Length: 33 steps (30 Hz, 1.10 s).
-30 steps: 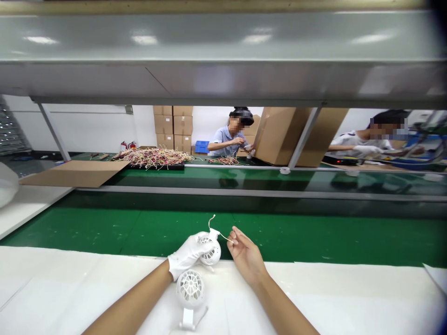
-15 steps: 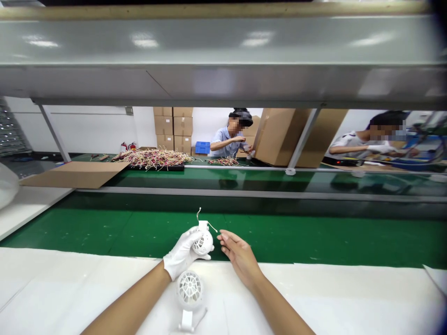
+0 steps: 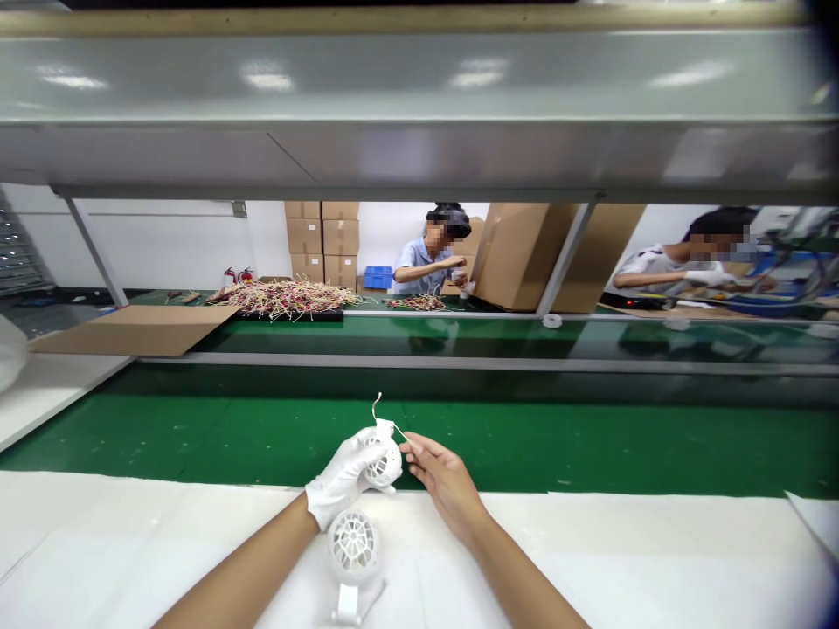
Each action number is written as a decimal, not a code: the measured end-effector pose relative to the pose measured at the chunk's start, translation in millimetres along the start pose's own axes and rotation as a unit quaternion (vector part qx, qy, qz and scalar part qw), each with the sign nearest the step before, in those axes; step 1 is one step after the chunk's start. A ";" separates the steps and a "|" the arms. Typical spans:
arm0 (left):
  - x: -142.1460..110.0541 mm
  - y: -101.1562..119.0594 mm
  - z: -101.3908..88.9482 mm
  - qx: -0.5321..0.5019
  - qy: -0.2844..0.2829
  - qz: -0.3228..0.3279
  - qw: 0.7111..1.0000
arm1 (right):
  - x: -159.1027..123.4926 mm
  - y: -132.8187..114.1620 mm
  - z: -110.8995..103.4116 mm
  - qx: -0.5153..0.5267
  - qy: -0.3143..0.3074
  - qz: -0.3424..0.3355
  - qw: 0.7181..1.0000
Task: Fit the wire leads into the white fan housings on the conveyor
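Note:
My left hand (image 3: 342, 479), in a white glove, is closed round a small white fan housing (image 3: 389, 465) with a round grille. A white tab at its top has two thin leads: one wire (image 3: 376, 407) sticks up freely, the other wire (image 3: 401, 432) runs right to my right hand (image 3: 447, 482). That bare hand pinches this wire's end between thumb and forefinger; the tip itself is hidden. Below, on the white work surface (image 3: 197, 542), lies a second white fan housing (image 3: 354, 543), grille up, its tab and lead pointing toward me.
A green conveyor belt (image 3: 197, 428) runs across in front, under a low overhead shelf (image 3: 419, 157). Beyond are a heap of wires (image 3: 292, 299), a cardboard sheet (image 3: 137, 330), large cartons (image 3: 517, 253) and a blue crate (image 3: 378, 276). Two co-workers sit opposite, one person (image 3: 419, 262) in blue.
My right hand has moved slightly left and its fingertips now meet the side wire, which was just short of them before. The left hand keeps its hold on the fan housing.

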State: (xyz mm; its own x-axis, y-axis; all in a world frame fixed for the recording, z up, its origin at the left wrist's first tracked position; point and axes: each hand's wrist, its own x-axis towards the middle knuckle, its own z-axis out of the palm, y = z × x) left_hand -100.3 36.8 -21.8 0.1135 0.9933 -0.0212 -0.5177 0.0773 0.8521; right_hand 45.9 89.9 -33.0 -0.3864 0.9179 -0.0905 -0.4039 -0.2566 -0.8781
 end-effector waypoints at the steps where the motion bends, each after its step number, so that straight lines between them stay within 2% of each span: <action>1: 1.6 -2.0 -1.0 0.006 0.003 0.003 1.000 | -0.1 0.1 0.1 0.003 0.000 -0.001 1.000; 6: 8.1 -7.7 -6.1 0.035 0.013 0.009 0.999 | 0.7 0.6 0.6 0.018 0.020 -0.015 1.000; 11: 4.5 -5.8 -7.8 0.039 0.007 0.010 0.999 | 2.6 2.6 -0.2 0.012 0.039 -0.034 0.999; 16: 2.3 -4.7 -6.0 0.041 -0.002 0.009 0.999 | 2.7 7.9 -0.1 -0.087 0.054 -0.088 0.991; 23: -3.4 -3.4 -5.8 0.032 -0.023 -0.012 0.999 | -5.9 9.4 8.3 -0.179 0.082 -0.188 0.962; 28: -3.6 -5.5 -3.9 0.021 -0.028 -0.025 0.999 | -7.1 11.0 9.9 -0.202 0.096 -0.261 0.939; 33: 1.2 -7.1 -3.1 -0.032 -0.046 -0.072 0.996 | -9.1 9.0 12.5 -0.176 0.111 -0.259 0.943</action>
State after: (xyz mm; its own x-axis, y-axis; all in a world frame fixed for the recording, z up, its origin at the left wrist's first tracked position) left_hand -99.2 37.7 -29.6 0.2666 0.9596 -0.0895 -0.5428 0.2262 0.8088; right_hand 35.4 75.5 -34.2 -0.0139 0.9434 0.3313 -0.1755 0.3239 -0.9297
